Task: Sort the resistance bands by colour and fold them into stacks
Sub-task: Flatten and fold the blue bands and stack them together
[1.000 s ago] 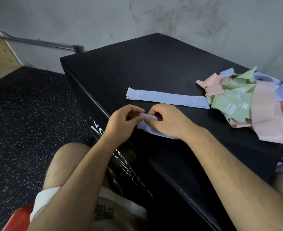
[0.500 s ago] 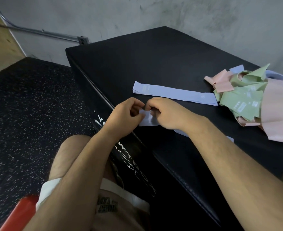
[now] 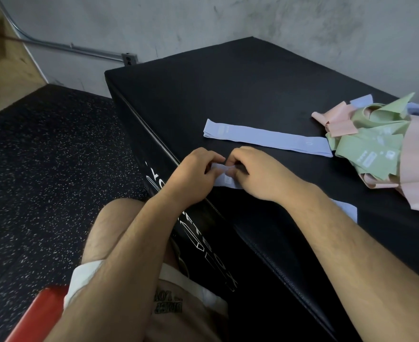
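While the end of a blue band, lying at the bench edge, is pinched by curled fingers of left hand and right hand, folding is judged begun; square doubling-over is called for next.

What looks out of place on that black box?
A heap of pink, green and blue bands lies tangled at the right side of the black box, unsorted. Nothing looks damaged; one blue band lies flat nearby.

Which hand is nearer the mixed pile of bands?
Right. The right hand sits left of the pile, the left hand farther left; both pinch a blue band.
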